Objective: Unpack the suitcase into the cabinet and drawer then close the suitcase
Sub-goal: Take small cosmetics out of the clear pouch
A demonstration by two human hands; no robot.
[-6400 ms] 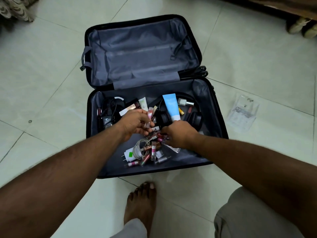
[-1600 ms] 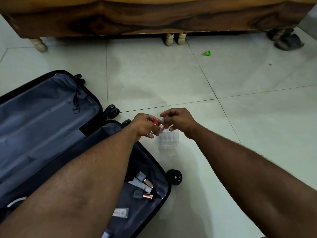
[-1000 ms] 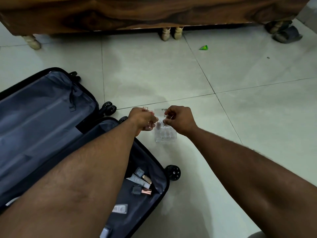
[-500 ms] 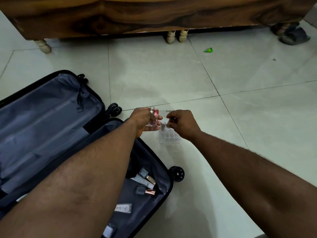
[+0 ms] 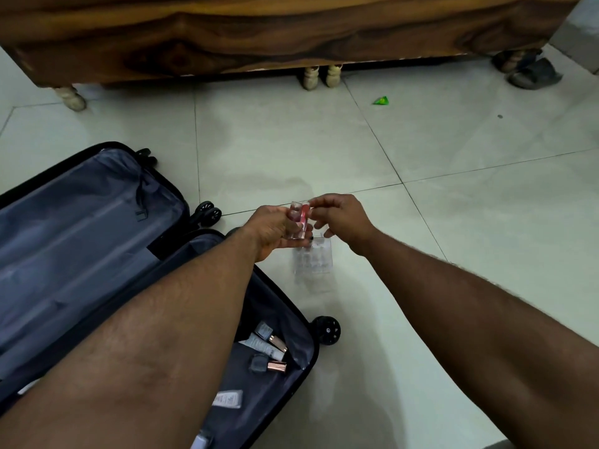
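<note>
2 hands meet above the floor (image 5: 453,254) just past the open suitcase (image 5: 97,241). The left hand (image 5: 275,230) grasps a small bunch of tubes (image 5: 297,220), clear and pink-red, standing upright in its curled fingers. The right hand (image 5: 340,217) reaches across to the top of that bunch, its thumb and forefinger pinching the tip of the reddest tube while the other fingers curl loosely below. Under both hands, on the tile, lies a clear tray (image 5: 312,260) with rows of small pockets; it sits just beside the suitcase's near corner and does not touch either hand as far as the view shows. The suitcase lies flat at the left, its grey-lined lid spread toward the far side and its black wheels (image 5: 325,330) sticking out on the right. The left forearm hides most of the near half, but a few cosmetics (image 5: 269,346) show in its corner: small tubes, a capped bottle with a rose-gold end, and a labelled sachet. Beyond, a dark wooden bed frame (image 5: 259,37) on pale turned legs spans the top, with a green scrap (image 5: 381,100) and a grey sandal (image 5: 534,74) on the tiles near it.
</note>
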